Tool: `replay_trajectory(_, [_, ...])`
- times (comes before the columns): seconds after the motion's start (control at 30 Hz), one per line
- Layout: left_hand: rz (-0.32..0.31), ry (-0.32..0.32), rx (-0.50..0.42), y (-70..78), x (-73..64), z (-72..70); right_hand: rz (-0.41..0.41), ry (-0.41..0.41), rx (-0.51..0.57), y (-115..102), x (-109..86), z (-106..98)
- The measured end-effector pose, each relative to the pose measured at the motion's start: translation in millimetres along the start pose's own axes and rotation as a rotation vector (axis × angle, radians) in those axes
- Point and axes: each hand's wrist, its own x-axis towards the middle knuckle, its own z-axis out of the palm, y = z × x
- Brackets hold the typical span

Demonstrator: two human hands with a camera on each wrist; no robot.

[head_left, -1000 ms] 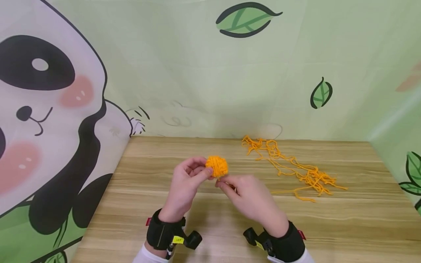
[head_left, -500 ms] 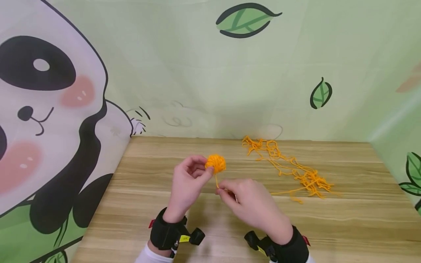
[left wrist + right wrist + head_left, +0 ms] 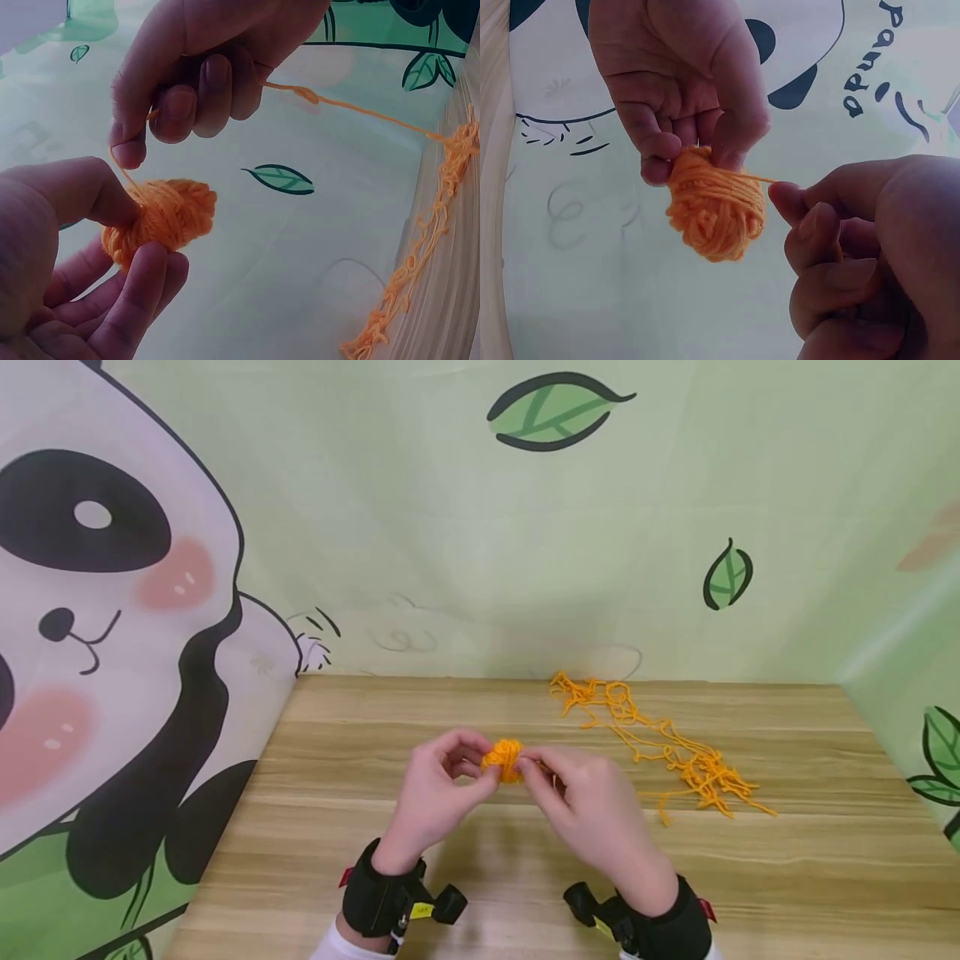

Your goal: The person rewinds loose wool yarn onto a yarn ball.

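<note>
My left hand grips a small ball of orange yarn between thumb and fingers, above the table. Close at its right, my right hand pinches the yarn strand that leads off the ball. In the left wrist view the ball shows its crossed windings, and the strand runs up from it to the right fingertips. Past the curled right fingers the same yarn stretches on to a loose tangle.
The loose orange tangle lies across the right side of the wooden table, trailing back to the far edge. Behind stands a green backdrop printed with a panda and leaves. Each wrist wears a black strap with a small camera.
The ball has come slightly down and to the right, and its windings face another way. My right hand has risen from below the ball to its right side, strand still pinched.
</note>
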Motion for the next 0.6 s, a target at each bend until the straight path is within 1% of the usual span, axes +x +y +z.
replay_trajectory(0.1, [-0.001, -0.02, -0.003, 4.7, -1.4, -0.1, 0.016, 0.026, -0.011, 1, 0.7, -1])
replay_trajectory(0.23, [-0.005, -0.059, -0.002, 8.1, -1.3, -0.8, 0.014, 0.059, -0.016, 2, 2.8, -3])
replay_trajectory(0.43, [0.001, -0.111, -0.016, 8.5, -1.6, -1.8, 0.011, 0.082, -0.02, 4, 3.7, -3])
replay_trajectory(0.6, [0.002, -0.147, -0.06, -8.9, -1.6, -2.5, 0.038, 0.061, -0.015, 8, 2.8, -2])
